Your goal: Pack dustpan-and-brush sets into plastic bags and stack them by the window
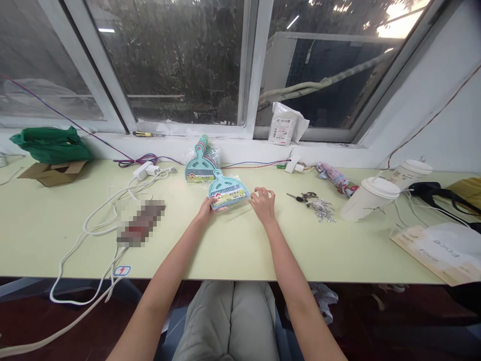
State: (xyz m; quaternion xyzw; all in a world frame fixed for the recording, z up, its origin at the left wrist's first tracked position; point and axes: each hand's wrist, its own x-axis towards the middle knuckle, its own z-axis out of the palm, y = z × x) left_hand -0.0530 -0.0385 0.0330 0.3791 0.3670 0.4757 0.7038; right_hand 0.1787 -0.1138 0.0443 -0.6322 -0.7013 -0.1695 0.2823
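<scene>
- Grip on the left point(205, 210): the near left corner of a packaged dustpan point(228, 192) is grasped, thumb laid on top.
- Grip on the right point(264, 204): curled at the package's right edge; whether the clear wrapper point(237, 179) is pinched there cannot be told.
- The dustpan is held tilted over the bench point(240, 250), between both grips; contact underneath cannot be made out.
- Light, fairly stiff plastic is to be expected, with a slippery wrapper that may tear; it is best taken by the rim or handle point(217, 173).
- Pale blue and fan-shaped, it is backed by greyish brush bristles and a brightly printed card point(230, 195).
- Just behind, to the left, similar dustpans point(201, 163) are stacked.
</scene>
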